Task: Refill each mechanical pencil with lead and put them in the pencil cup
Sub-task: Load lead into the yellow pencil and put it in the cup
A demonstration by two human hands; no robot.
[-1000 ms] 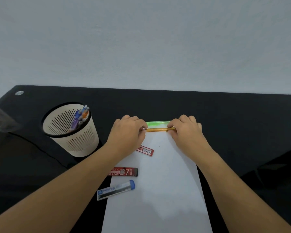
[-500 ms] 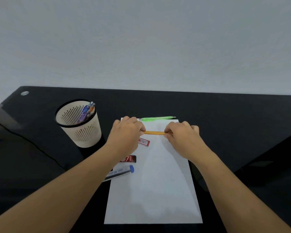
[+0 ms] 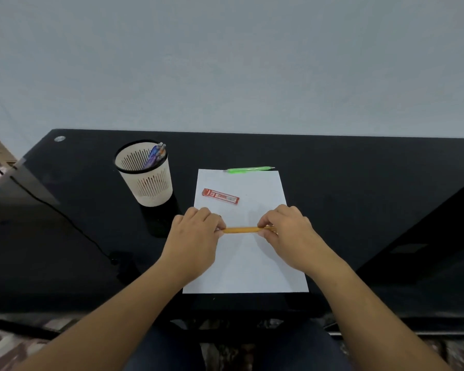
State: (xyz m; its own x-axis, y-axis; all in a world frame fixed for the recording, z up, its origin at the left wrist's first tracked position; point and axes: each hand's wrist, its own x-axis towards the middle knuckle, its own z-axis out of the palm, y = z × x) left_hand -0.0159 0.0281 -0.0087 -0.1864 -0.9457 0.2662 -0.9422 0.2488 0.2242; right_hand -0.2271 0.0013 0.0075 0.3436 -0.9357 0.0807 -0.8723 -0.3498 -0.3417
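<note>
Both hands have brought the orange mechanical pencil [image 3: 241,230] back from the green mechanical pencil [image 3: 248,169] at the paper's [image 3: 252,266] far edge to mid-sheet, nearer the worktop's [image 3: 359,183] front edge. It's probably being opened for lead. Left hand [image 3: 196,236] pinches one end, right hand [image 3: 289,234] the other. The long axis runs parallel to the front edge; the tip is hidden. Red lead case [image 3: 220,196] lies just beyond. Pencil cup [image 3: 150,188] stands toward the far-left.
</note>
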